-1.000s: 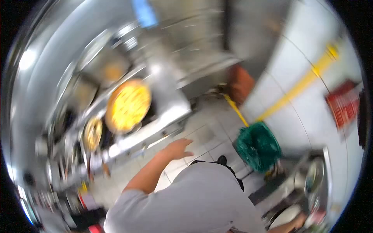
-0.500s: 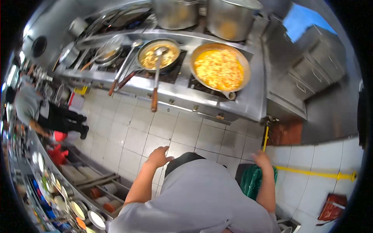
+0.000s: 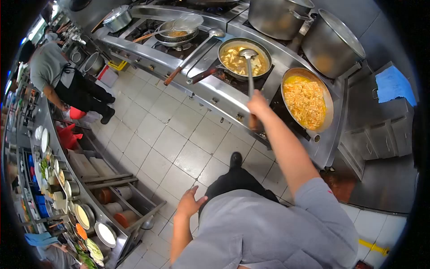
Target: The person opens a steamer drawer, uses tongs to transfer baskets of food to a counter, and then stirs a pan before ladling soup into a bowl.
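Note:
My right hand [image 3: 258,105] is closed around the handle of a long metal ladle [image 3: 250,71]; the wooden end of the handle sticks out below my fist. The ladle's bowl rests in a frying pan [image 3: 222,57] of brothy food with pale chunks on the stove. To the right of it sits a second, wider pan [image 3: 330,96] filled with an orange-yellow, chunky mixture. Down by my left side, my left hand [image 3: 190,202] hangs over the floor with its fingers apart, holding nothing.
Another ladle [image 3: 192,58] lies across the stove front [image 3: 215,98], left of the pan. A strainer [image 3: 188,22] rests over a pan farther left. Two tall pots [image 3: 333,45] stand behind. At left, a co-worker [image 3: 53,67] stands by a counter holding several bowls.
My right hand has reached forward and taken hold of the ladle's handle. I have stepped closer to the stove, and the view has turned. The left hand stays low at my side.

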The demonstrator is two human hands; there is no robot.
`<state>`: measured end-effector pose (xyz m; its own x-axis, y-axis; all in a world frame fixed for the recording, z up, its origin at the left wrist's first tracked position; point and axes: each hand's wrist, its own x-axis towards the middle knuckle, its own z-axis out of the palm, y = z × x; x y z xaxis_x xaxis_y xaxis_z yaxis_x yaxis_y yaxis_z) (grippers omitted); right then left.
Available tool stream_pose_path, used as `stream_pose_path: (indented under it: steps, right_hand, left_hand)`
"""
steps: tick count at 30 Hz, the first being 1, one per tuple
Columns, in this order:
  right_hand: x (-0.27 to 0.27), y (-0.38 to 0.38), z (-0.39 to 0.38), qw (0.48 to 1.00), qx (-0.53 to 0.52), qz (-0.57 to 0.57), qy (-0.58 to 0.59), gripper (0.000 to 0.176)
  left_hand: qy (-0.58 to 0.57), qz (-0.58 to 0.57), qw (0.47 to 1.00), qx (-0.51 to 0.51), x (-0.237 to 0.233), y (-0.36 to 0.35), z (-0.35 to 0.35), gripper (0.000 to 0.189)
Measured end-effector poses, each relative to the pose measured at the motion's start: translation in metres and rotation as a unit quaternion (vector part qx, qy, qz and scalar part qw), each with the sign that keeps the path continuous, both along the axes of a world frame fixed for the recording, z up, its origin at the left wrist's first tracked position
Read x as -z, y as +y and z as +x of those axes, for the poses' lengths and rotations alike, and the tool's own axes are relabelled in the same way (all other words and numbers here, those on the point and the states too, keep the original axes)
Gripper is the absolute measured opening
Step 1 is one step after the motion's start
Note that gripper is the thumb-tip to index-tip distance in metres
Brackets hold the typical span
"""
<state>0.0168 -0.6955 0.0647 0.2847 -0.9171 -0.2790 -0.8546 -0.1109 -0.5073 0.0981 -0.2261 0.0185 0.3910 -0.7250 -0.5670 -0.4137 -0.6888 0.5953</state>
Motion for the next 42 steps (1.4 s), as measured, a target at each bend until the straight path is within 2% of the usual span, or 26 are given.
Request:
stream_pose_path:
  steps: [1, 3, 4, 5, 6, 7, 11, 13, 15, 17, 18, 21, 23, 25, 27, 29, 31, 32, 33, 34, 36, 37, 38, 39, 41, 42]
  right_hand:
    - [0.022, -0.016, -0.024, 0.996, 0.003, -0.068, -0.053, 0.035]
    - [0.015, -0.023, -0.067, 0.991, -0.017, -0.041, -0.130, 0.035]
    - [-0.020, -0.008, -0.076, 0.988, 0.007, 0.041, -0.148, 0.030]
    - [-0.004, -0.018, -0.092, 0.969, 0.017, 0.118, -0.216, 0.019]
    - [-0.030, -0.008, -0.095, 0.935, 0.060, 0.236, -0.258, 0.010]
    - [-0.048, 0.007, -0.088, 0.898, 0.106, 0.264, -0.336, 0.008]
    - [-0.096, 0.007, -0.062, 0.709, 0.214, 0.496, -0.453, 0.022]
    - [-0.068, -0.031, -0.074, 0.544, 0.189, 0.596, -0.559, 0.023]
    - [-0.023, -0.062, -0.089, 0.519, 0.182, 0.584, -0.597, 0.026]
    - [-0.027, -0.054, -0.080, 0.664, 0.215, 0.479, -0.532, 0.025]
    - [-0.032, -0.046, -0.073, 0.705, 0.225, 0.457, -0.494, 0.028]
    - [-0.055, -0.017, -0.042, 0.688, 0.231, 0.525, -0.444, 0.025]
    - [-0.087, -0.006, -0.011, 0.646, 0.275, 0.571, -0.426, 0.026]
    - [-0.087, -0.018, 0.000, 0.612, 0.274, 0.584, -0.457, 0.026]
    - [-0.078, -0.035, 0.008, 0.668, 0.226, 0.538, -0.462, 0.026]
    - [-0.068, -0.034, 0.023, 0.697, 0.284, 0.470, -0.462, 0.025]
    - [-0.056, -0.017, 0.040, 0.828, 0.316, 0.326, -0.329, 0.023]
    - [-0.054, -0.004, 0.046, 0.842, 0.313, 0.324, -0.295, 0.022]
    - [-0.065, 0.012, 0.061, 0.824, 0.350, 0.342, -0.285, 0.023]
    - [-0.085, 0.024, 0.076, 0.788, 0.375, 0.378, -0.309, 0.023]
    - [-0.113, 0.030, 0.096, 0.746, 0.409, 0.406, -0.333, 0.022]
    - [-0.122, 0.028, 0.100, 0.688, 0.402, 0.452, -0.402, 0.023]
    - [-0.127, 0.026, 0.104, 0.622, 0.390, 0.492, -0.468, 0.024]
    - [-0.126, 0.023, 0.110, 0.619, 0.401, 0.488, -0.468, 0.024]
    - [-0.108, 0.010, 0.121, 0.682, 0.371, 0.405, -0.483, 0.026]
    - [-0.090, 0.007, 0.125, 0.703, 0.369, 0.378, -0.476, 0.030]
  left_hand:
    - [0.010, -0.008, 1.000, -0.028, 0.009, 0.010, 0.002, 0.077]
    - [0.011, 0.000, 0.999, -0.040, 0.027, 0.032, 0.009, 0.078]
    - [-0.003, 0.035, 0.999, -0.037, 0.032, 0.040, 0.014, 0.076]
    - [-0.019, 0.067, 0.997, -0.032, 0.036, 0.042, 0.022, 0.075]
    - [-0.021, 0.063, 0.997, -0.033, 0.039, 0.039, 0.032, 0.075]
    - [-0.004, 0.096, 0.995, -0.033, 0.040, 0.033, 0.041, 0.072]
    - [-0.021, 0.092, 0.995, 0.020, 0.059, -0.037, 0.089, 0.067]
    - [0.011, 0.043, 0.999, 0.015, 0.067, -0.101, 0.115, 0.065]
    - [0.110, -0.088, 0.990, -0.006, 0.117, -0.162, 0.146, 0.058]
    - [0.282, -0.052, 0.953, -0.101, 0.145, -0.235, 0.174, 0.050]
    - [0.300, -0.006, 0.944, -0.138, 0.153, -0.270, 0.187, 0.050]
    - [0.299, 0.012, 0.935, -0.189, 0.220, -0.351, 0.218, 0.052]
    - [0.330, 0.015, 0.919, -0.215, 0.219, -0.396, 0.216, 0.057]
    - [0.455, 0.039, 0.823, -0.339, 0.221, -0.432, 0.209, 0.060]
    - [0.495, 0.050, 0.799, -0.338, 0.242, -0.454, 0.201, 0.065]
    - [0.559, 0.096, 0.756, -0.326, 0.239, -0.469, 0.194, 0.040]
    - [0.597, 0.115, 0.731, -0.310, 0.268, -0.469, 0.201, 0.041]
    - [0.682, 0.094, 0.671, -0.275, 0.308, -0.464, 0.208, 0.040]
    - [0.758, 0.072, 0.603, -0.238, 0.330, -0.465, 0.215, 0.040]
    - [0.648, 0.106, 0.728, -0.198, 0.304, -0.474, 0.217, 0.038]
    - [0.665, 0.073, 0.721, -0.183, 0.363, -0.470, 0.223, 0.033]
    - [0.679, 0.033, 0.711, -0.178, 0.384, -0.465, 0.222, 0.030]
    - [0.709, 0.140, 0.630, -0.284, 0.255, -0.482, 0.232, 0.019]
    - [0.710, 0.152, 0.629, -0.280, 0.289, -0.476, 0.234, 0.019]
    - [0.804, 0.127, 0.572, -0.100, 0.374, -0.472, 0.244, 0.031]
    - [0.804, 0.130, 0.572, -0.097, 0.355, -0.473, 0.246, 0.031]
